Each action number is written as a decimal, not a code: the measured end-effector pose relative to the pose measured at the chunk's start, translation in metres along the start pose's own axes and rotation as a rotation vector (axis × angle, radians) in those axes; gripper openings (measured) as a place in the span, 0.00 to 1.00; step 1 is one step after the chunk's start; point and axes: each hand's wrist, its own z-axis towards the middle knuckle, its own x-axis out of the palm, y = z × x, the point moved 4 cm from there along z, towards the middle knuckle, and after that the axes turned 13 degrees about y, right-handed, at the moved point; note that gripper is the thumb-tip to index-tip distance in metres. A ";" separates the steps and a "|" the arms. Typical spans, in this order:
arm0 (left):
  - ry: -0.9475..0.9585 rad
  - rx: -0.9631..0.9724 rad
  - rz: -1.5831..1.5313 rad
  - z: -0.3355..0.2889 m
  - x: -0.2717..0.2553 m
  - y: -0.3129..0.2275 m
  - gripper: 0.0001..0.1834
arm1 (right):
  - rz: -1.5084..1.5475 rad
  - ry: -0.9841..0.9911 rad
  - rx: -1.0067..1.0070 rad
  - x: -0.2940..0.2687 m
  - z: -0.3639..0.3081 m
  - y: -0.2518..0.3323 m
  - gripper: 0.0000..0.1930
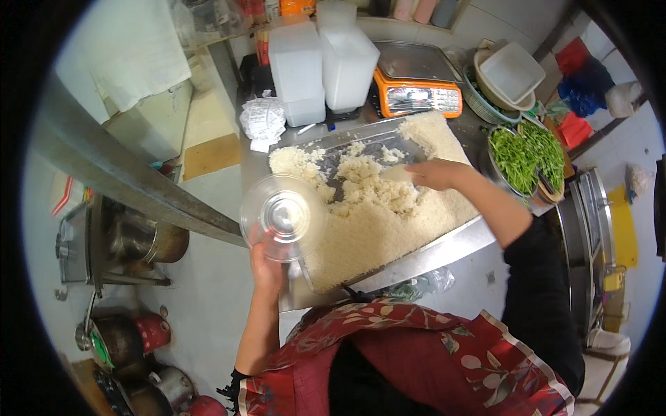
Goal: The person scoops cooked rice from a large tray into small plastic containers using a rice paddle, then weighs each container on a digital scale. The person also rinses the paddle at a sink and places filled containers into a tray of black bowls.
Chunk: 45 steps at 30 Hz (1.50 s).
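Note:
My left hand (266, 267) grips the rim of a clear round bowl (283, 217), held above the left edge of the tray; a little white shows at its bottom, too unclear to name. A wide metal tray (331, 143) lies full of cooked white rice (374, 232), loose and clumped in its middle and smooth toward the near side. My right hand (437, 174) is closed round a pale rice paddle (397, 173), whose blade touches the loose rice. Dark tray bottom shows at the far side of the rice.
Stacked clear plastic containers (297, 69), crumpled paper (263, 120) and an orange scale (420, 90) stand behind the tray. On the right are a bowl of chopped greens (520, 156) and nested baskets (510, 73). A grey metal post (152, 180) slants in at left, near the bowl.

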 end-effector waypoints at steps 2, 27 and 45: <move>-0.034 0.018 0.018 0.002 -0.011 0.003 0.35 | -0.038 0.145 0.066 0.010 -0.043 -0.005 0.25; -0.014 0.005 0.060 0.011 -0.008 0.009 0.34 | 0.187 0.043 0.176 0.070 -0.015 -0.009 0.25; -0.018 -0.056 0.061 0.017 0.029 -0.014 0.35 | 0.339 -0.134 0.025 0.008 -0.003 -0.020 0.26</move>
